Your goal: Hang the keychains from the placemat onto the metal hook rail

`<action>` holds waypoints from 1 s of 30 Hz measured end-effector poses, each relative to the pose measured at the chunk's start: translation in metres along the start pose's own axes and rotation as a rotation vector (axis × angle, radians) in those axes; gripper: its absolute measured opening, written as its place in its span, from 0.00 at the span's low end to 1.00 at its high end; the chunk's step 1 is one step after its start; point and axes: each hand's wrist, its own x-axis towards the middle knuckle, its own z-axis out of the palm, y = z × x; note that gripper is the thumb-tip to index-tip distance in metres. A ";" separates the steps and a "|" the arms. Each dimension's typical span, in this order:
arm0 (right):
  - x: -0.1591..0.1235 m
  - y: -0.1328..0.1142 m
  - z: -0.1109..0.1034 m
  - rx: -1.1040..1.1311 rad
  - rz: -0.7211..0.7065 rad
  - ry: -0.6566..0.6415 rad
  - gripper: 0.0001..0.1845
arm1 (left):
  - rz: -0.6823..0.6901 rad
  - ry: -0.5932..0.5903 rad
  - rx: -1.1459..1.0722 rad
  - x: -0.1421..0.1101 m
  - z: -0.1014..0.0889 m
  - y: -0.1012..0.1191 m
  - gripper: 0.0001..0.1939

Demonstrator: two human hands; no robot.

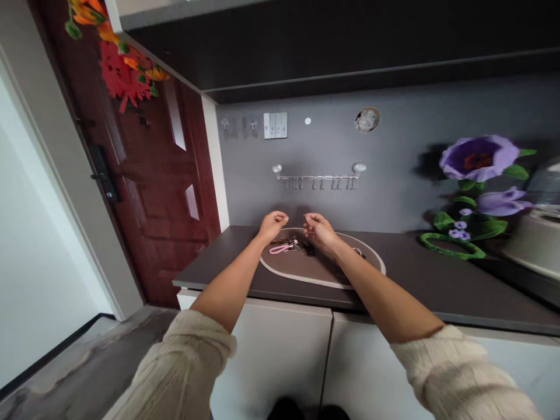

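My left hand point(273, 223) is raised over the left part of an oval brown mat point(280, 271) with a pale rim. Its thumb and fingertips come together, and whatever may be between them is too small to make out. A short distance to the right, my right hand point(320, 228) has its fingers curled in a pinch; I cannot tell what is in it. Below and between the hands, a pink strap point(280, 249) lies on the mat beside a bunch of small metal and dark pieces that look like keys point(294, 244). Part of a ring point(359, 252) shows beyond my right forearm.
A clear rail with several hooks point(319, 177) is fixed to the grey wall behind the hands. Purple fabric flowers point(476, 160) stand on the dark countertop point(420, 286) at right. A dark shelf point(350, 46) overhangs the counter. A red-brown door point(153, 192) is at left.
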 end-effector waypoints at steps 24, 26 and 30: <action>0.006 0.034 -0.002 -0.620 -0.204 0.084 0.04 | 0.144 -0.365 0.665 -0.009 -0.012 -0.019 0.05; 0.005 0.033 -0.002 -0.618 -0.200 0.088 0.04 | 0.168 -0.327 0.655 -0.008 -0.013 -0.020 0.04; 0.003 0.030 0.000 -0.615 -0.188 0.094 0.05 | 0.195 -0.266 0.633 -0.007 -0.014 -0.019 0.05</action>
